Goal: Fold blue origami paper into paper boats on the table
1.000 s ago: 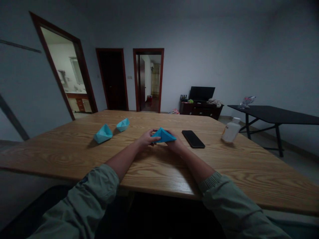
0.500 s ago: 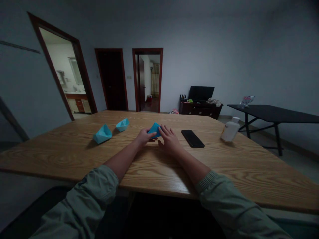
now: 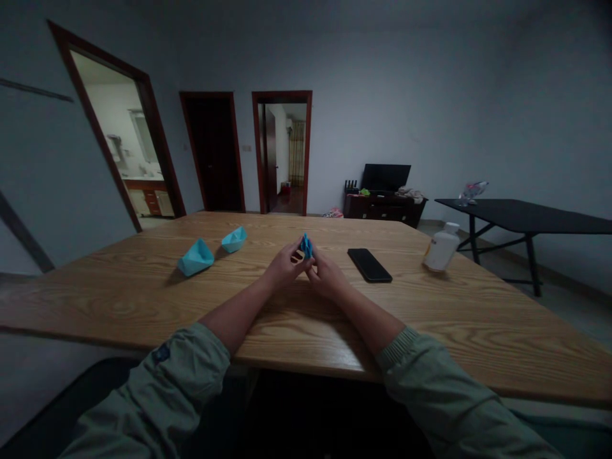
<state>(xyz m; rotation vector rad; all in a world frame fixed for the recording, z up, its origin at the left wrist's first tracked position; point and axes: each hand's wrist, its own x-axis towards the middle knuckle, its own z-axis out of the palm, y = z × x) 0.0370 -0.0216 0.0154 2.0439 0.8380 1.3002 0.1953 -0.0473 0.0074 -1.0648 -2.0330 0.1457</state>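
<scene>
Both forearms rest on the table edge, the left hand (image 3: 285,268) and right hand (image 3: 326,275) meeting, fingertips pinched together.

I log the following on the desk (image 3: 143,299): at left, a paper boat (image 3: 196,257), with a second paper boat (image 3: 234,240) just beyond it. At centre, folded paper (image 3: 306,246) sits between the left hand (image 3: 285,268) and right hand (image 3: 327,275). To their right lie a phone (image 3: 370,265), then a bottle (image 3: 441,249). Beyond the desk, at far right, stands a separate table (image 3: 521,213).

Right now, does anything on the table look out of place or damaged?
Nothing looks spilled or damaged. The folded blue paper between the left hand and right hand and the larger paper boat look intact. The only slight oddity is the white bottle on the wooden table, which seems to lean, perhaps only from the wide view.
</scene>
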